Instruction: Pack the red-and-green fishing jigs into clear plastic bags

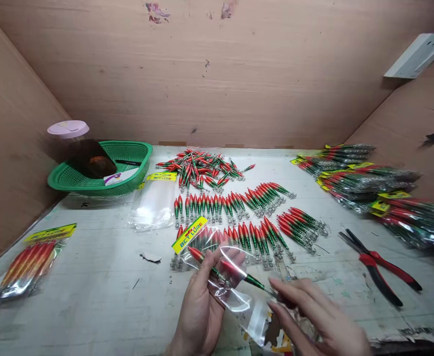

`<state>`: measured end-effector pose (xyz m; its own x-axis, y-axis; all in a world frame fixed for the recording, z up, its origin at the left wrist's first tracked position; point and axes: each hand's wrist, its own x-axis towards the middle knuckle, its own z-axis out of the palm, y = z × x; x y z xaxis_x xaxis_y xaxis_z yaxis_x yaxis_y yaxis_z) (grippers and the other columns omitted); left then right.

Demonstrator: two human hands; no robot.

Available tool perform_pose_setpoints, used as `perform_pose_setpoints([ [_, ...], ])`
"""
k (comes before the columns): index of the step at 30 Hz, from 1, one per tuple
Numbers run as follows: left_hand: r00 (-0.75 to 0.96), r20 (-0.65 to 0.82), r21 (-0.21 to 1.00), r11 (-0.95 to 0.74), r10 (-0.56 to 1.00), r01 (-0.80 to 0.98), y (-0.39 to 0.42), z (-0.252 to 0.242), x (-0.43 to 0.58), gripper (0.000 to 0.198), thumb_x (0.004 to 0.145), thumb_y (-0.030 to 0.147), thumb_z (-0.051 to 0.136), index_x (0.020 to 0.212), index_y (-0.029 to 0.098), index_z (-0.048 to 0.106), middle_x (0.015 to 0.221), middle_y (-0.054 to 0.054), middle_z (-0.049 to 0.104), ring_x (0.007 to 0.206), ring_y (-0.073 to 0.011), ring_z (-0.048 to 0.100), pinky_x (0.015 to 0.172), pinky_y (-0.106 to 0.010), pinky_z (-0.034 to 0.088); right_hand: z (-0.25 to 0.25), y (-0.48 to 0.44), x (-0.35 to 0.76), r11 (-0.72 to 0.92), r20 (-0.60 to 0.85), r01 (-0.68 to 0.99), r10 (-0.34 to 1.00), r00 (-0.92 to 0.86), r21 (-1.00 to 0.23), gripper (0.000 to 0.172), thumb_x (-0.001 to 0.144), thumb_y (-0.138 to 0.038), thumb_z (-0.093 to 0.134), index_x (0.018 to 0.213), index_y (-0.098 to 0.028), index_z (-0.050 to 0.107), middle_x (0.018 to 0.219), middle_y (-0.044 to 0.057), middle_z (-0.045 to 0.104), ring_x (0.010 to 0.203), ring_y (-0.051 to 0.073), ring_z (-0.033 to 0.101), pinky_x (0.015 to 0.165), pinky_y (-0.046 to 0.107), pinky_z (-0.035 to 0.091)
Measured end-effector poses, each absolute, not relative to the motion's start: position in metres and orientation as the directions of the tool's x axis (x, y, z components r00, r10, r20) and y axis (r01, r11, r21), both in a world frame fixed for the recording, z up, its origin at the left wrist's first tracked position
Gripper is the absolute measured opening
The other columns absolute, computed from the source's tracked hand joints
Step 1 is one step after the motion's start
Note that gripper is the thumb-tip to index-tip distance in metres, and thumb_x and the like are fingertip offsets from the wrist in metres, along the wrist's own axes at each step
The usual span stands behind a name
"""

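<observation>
My left hand (202, 301) is closed on a clear plastic bag (241, 302) with a yellow "BCT LURE" header (189, 235). A red and green fishing lure (196, 254) lies in the bag under my left thumb. Between the fingertips of my right hand (316, 316) is the hook end of a second fishing lure (253, 281), its red nose pointing toward my left hand and lying within the outline of the bag. Just beyond my hands, similar lures stretch out in a front row (244, 237) and a back row (205, 205), partly hidden by the bag.
Behind the rows lies a loose lure pile (202, 170). Flat bags (153, 202) rest near a green basket (148, 158) holding a lidded cup (90, 158). Filled packs (365, 180) are stacked at right, near red-handled pliers (374, 267). A pack of orange lures (29, 262) sits left.
</observation>
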<state>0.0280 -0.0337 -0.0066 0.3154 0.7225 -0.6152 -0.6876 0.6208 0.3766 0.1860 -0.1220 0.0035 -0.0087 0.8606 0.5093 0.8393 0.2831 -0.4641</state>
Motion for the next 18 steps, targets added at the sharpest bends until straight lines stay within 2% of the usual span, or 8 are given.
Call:
perform_pose_setpoints([
  [4, 0.338, -0.591, 0.343, 0.608, 0.732, -0.716, -0.039, -0.007, 0.031, 0.03, 0.088, 0.02, 0.057, 0.116, 0.01, 0.063, 0.102, -0.014, 0.073, 0.104, -0.0267, 0.066, 0.097, -0.044, 0.05, -0.007, -0.101, 0.159, 0.32, 0.633, 0.897, 0.772, -0.06, -0.305, 0.045, 0.083, -0.01, 0.061, 0.127, -0.015, 0.055, 0.084, 0.008, 0.067, 0.073, 0.019, 0.061, 0.066, 0.033, 0.052],
  [6, 0.32, -0.592, 0.325, 0.583, 0.74, -0.745, -0.04, -0.007, 0.031, 0.03, 0.089, 0.019, 0.056, 0.117, 0.01, 0.062, 0.101, -0.013, 0.073, 0.103, -0.0263, 0.066, 0.097, -0.044, 0.05, -0.007, -0.097, 0.154, 0.312, 0.656, 0.888, 0.755, -0.014, -0.339, 0.048, 0.082, -0.01, 0.062, 0.128, -0.015, 0.052, 0.084, 0.008, 0.067, 0.075, 0.02, 0.061, 0.067, 0.033, 0.052],
  [10, 0.309, -0.603, 0.273, 0.555, 0.735, -0.786, -0.041, -0.006, 0.03, 0.034, 0.092, 0.026, 0.051, 0.121, 0.01, 0.06, 0.104, -0.015, 0.072, 0.102, -0.0277, 0.066, 0.097, -0.046, 0.049, -0.002, -0.098, 0.153, 0.312, 0.667, 0.835, 0.74, 0.085, -0.453, 0.031, 0.08, -0.007, 0.063, 0.109, -0.018, 0.059, 0.083, 0.006, 0.065, 0.078, 0.019, 0.06, 0.067, 0.031, 0.052],
  [18, 0.287, -0.629, 0.248, 0.537, 0.722, -0.807, -0.041, -0.001, 0.034, 0.036, 0.093, 0.021, 0.048, 0.128, 0.013, 0.055, 0.104, -0.013, 0.072, 0.103, -0.0257, 0.066, 0.099, -0.043, 0.048, -0.003, -0.101, 0.155, 0.258, 0.626, 0.862, 0.775, 0.084, -0.435, 0.018, 0.079, -0.013, 0.063, 0.096, -0.02, 0.062, 0.079, 0.004, 0.065, 0.073, 0.018, 0.06, 0.065, 0.032, 0.048],
])
